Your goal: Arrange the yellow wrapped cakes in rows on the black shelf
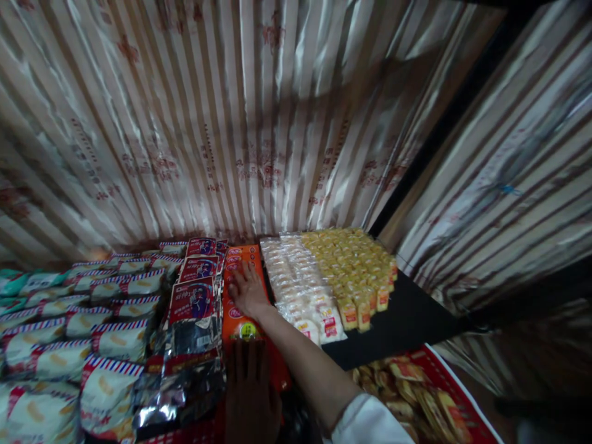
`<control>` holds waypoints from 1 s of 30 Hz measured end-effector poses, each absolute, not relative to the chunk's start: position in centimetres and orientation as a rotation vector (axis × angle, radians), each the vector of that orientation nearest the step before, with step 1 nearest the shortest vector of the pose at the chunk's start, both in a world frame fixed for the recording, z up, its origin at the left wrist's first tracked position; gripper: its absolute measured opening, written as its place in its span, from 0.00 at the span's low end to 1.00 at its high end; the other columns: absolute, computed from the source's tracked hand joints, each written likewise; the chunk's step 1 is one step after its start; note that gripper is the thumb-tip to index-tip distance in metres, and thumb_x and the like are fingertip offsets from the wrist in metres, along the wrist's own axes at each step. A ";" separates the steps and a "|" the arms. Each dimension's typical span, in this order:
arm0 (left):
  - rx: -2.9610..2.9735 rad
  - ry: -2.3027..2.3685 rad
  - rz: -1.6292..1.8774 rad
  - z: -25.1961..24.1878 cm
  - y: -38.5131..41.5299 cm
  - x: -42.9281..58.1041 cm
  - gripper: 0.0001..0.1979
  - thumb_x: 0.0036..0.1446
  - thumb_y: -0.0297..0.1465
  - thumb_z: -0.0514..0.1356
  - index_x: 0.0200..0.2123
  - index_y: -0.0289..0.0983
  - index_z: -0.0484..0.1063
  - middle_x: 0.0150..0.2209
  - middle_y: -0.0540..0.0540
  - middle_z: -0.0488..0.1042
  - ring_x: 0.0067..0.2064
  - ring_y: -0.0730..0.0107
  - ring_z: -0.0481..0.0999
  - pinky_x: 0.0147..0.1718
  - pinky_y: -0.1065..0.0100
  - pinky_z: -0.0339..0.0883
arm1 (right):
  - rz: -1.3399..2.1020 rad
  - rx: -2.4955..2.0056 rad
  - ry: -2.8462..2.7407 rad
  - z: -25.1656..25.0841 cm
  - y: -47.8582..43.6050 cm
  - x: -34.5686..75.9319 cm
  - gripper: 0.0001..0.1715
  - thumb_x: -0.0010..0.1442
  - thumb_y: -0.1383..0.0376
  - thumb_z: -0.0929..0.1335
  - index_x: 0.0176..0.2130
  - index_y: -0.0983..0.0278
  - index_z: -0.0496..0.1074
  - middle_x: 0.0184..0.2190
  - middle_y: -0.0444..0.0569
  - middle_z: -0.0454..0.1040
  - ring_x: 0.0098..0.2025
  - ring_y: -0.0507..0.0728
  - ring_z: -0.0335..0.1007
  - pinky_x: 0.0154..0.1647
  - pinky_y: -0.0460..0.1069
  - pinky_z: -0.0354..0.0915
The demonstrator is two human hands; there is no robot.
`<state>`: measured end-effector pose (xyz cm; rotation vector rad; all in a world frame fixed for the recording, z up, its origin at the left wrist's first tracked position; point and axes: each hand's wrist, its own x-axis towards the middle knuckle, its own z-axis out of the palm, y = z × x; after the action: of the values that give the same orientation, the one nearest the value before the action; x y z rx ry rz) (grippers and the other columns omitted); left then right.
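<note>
My right hand (248, 290) lies flat on a row of orange packages (248, 333), its fingers spread and the arm in a pale sleeve reaching in from the lower right. Closer to me, my left hand (252, 391) rests palm down against the near part of the same orange row. It is dark in shadow, with the fingers stretched out. Neither hand grips anything. To the left of the hands, dark red and silver snack packets (193, 302) overlap in a column. On the other side stand white packets in clear wrap (300, 283).
Pale striped-top snack bags (123, 339) fill the left, with green packets (44, 280) behind. Small yellow packets (354, 271) stand in rows on the black table (393, 314). A red crate (456, 388) at lower right holds wrapped snacks. Striped sheeting (259, 111) hangs behind; a dark pole (430, 135) slants at right.
</note>
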<state>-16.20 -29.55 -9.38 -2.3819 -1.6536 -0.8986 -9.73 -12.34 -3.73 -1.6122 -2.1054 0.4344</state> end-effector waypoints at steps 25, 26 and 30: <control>-2.316 -1.631 -0.748 -9.4 -30.2 -15.3 0.29 0.47 0.27 0.54 0.55 0.27 0.63 0.58 0.29 0.62 0.62 0.42 0.54 0.56 0.46 0.56 | 0.413 -1.273 -1.579 0.6 -26.1 5.4 0.14 0.60 0.64 0.62 0.44 0.63 0.72 0.46 0.54 0.73 0.50 0.57 0.68 0.52 0.55 0.65; -2.310 -1.621 -0.777 -9.4 -30.2 -15.1 0.29 0.47 0.27 0.53 0.55 0.26 0.63 0.57 0.29 0.63 0.62 0.42 0.55 0.56 0.46 0.56 | 0.410 -1.315 -1.576 -0.4 -27.2 6.5 0.14 0.61 0.64 0.62 0.44 0.62 0.72 0.45 0.54 0.73 0.50 0.57 0.68 0.51 0.55 0.65; -2.258 -1.629 -0.897 -8.8 -30.9 -14.0 0.23 0.52 0.26 0.50 0.52 0.27 0.66 0.53 0.31 0.68 0.57 0.48 0.63 0.52 0.49 0.61 | 0.377 -1.403 -1.660 -3.8 -31.1 9.2 0.14 0.60 0.65 0.61 0.43 0.61 0.73 0.42 0.52 0.74 0.47 0.57 0.70 0.50 0.54 0.66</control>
<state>-13.96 -30.87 -8.83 -2.2584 -1.6289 -0.8965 9.20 -31.11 -3.80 -1.4030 -1.6596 0.3774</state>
